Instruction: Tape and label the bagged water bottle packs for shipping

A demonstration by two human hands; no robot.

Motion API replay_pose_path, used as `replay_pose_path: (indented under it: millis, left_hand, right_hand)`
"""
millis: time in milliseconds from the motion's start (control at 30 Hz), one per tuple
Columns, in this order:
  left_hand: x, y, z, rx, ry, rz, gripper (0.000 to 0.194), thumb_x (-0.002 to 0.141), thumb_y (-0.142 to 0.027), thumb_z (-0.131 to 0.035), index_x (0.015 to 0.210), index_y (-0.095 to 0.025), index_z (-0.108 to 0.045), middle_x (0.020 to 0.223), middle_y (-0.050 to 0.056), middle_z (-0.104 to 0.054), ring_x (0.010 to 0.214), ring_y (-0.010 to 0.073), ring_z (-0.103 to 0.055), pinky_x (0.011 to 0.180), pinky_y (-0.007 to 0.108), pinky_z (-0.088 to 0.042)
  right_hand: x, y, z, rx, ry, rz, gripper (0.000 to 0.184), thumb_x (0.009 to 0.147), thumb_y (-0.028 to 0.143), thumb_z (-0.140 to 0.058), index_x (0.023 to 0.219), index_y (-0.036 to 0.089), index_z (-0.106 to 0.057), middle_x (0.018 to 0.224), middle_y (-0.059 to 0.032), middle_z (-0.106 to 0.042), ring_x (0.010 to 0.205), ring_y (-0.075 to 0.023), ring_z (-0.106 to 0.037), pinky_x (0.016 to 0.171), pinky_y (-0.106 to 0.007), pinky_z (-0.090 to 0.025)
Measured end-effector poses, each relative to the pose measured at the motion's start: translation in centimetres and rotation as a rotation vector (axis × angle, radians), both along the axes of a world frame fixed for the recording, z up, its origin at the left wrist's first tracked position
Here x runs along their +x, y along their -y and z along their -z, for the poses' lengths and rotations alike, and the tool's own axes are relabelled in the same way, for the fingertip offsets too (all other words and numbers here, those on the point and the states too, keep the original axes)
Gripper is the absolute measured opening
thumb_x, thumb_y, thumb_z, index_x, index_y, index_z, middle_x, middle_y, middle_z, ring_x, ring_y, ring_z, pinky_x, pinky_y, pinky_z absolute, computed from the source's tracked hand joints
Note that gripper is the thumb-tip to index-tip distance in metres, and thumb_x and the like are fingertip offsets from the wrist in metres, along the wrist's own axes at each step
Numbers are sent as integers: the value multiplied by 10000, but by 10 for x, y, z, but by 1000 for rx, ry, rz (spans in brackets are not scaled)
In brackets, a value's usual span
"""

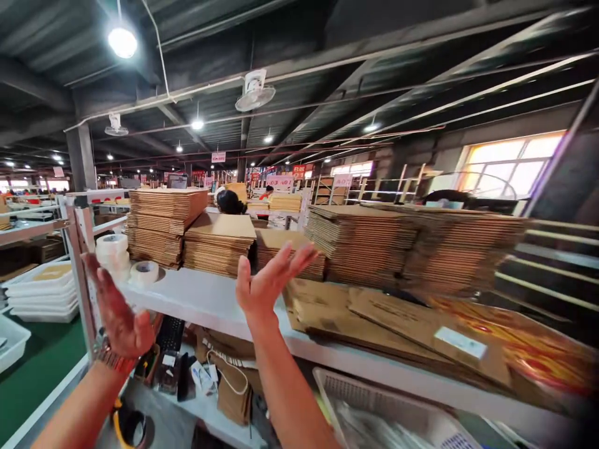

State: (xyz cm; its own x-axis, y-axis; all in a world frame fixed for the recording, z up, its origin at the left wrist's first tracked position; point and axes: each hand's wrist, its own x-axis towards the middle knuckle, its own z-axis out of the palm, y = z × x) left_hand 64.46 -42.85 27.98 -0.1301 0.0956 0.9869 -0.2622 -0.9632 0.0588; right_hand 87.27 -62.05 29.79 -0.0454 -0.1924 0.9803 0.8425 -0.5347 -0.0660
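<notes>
Both of my hands are raised in front of a white shelf (201,288), with nothing in them. My left hand (119,315) is open, fingers pointing up, near the rolls of clear tape (112,252). A bracelet (112,360) circles that wrist. Palm up and fingers spread, my right hand (269,280) is open in front of a stack of flat cardboard (219,246). To its right, more stacks of flattened cardboard boxes (365,246) stand on the shelf. A flat carton (407,315) with a white label lies in front of them.
Below the shelf are a black keyboard (171,333), brown bags (234,396), a tape dispenser (124,427) and a white basket (388,415). White trays (42,290) are piled at left. A person's head (229,201) shows behind the stacks. A metal post (79,274) stands at the shelf's left end.
</notes>
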Motion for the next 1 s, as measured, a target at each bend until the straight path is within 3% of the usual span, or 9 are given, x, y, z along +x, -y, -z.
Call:
replay_pose_path:
  millis: [33, 100, 300, 467, 600, 700, 800, 900, 1000]
  left_hand:
    - [12, 13, -15, 81, 7, -14, 852, 1120, -625, -458, 1840, -345, -100, 1895, 59, 12, 1741, 390, 57, 1408, 693, -31]
    - [37, 37, -30, 192, 11, -34, 828, 1149, -544, -424, 1845, -270, -68, 1891, 100, 15, 1748, 374, 35, 1406, 681, -23]
    - [136, 82, -26, 204, -31, -38, 811, 1158, -482, -416, 1845, -227, -68, 1888, 136, -2, 1755, 351, -6, 1411, 643, -52]
    - [225, 112, -36, 195, -32, -16, 779, 1165, -451, -426, 1845, -266, -94, 1888, 138, -21, 1756, 338, -21, 1418, 611, -82]
    - [275, 129, -44, 119, -17, 46, 762, 1174, -519, -406, 1841, -257, -145, 1888, 128, -49, 1756, 320, -43, 1431, 560, -75]
    - [302, 129, -48, -140, 51, 247, 734, 1171, -623, -322, 1828, -310, -227, 1888, 66, -127, 1754, 256, -105, 1440, 487, -126]
    - [322, 112, -52, -500, 92, 441, 744, 1148, -699, -123, 1817, -388, -214, 1879, 36, -187, 1724, 239, -249, 1415, 530, -236]
    - [332, 88, -52, -642, 34, 429, 763, 1121, -685, 28, 1823, -423, -118, 1872, 36, -216, 1692, 240, -338, 1369, 559, -338]
    - [333, 73, -49, -629, -14, 342, 754, 1107, -676, 76, 1819, -459, -41, 1870, 4, -221, 1678, 218, -369, 1337, 504, -414]
  right_hand:
    - [4, 5, -5, 11, -8, 7, 961, 1091, 451, -525, 1812, 173, 46, 1849, -264, 101, 1722, -463, 158, 1247, -900, -90]
    - [11, 18, -2, 27, -40, 6, 967, 1090, 453, -537, 1812, 169, 40, 1849, -269, 77, 1723, -466, 142, 1250, -898, -105]
    - [52, 55, 23, 59, -177, -14, 970, 1092, 491, -539, 1811, 183, 34, 1846, -280, 37, 1723, -487, 98, 1234, -910, -166]
    - [94, 66, 19, 201, -336, -165, 908, 1109, 514, -508, 1811, 187, -33, 1849, -278, 1, 1731, -465, 74, 1271, -873, -150]
    - [116, 66, 16, 346, -410, -321, 807, 1146, 490, -416, 1814, 217, -55, 1864, -232, 7, 1747, -403, 68, 1322, -817, -100]
    - [127, 63, 18, 415, -435, -414, 769, 1156, 488, -351, 1814, 196, -81, 1866, -223, 13, 1750, -391, 56, 1333, -807, -45]
    - [135, 57, 23, 443, -448, -476, 778, 1153, 491, -372, 1818, 188, -104, 1869, -214, 6, 1750, -397, 49, 1349, -781, 3]
    - [137, 53, 26, 435, -431, -527, 769, 1155, 465, -393, 1823, 198, -122, 1876, -194, -18, 1752, -398, 29, 1363, -759, 1]
    - [133, 55, 25, 441, -426, -575, 757, 1157, 439, -395, 1824, 195, -132, 1879, -178, -43, 1753, -392, 9, 1368, -751, 3]
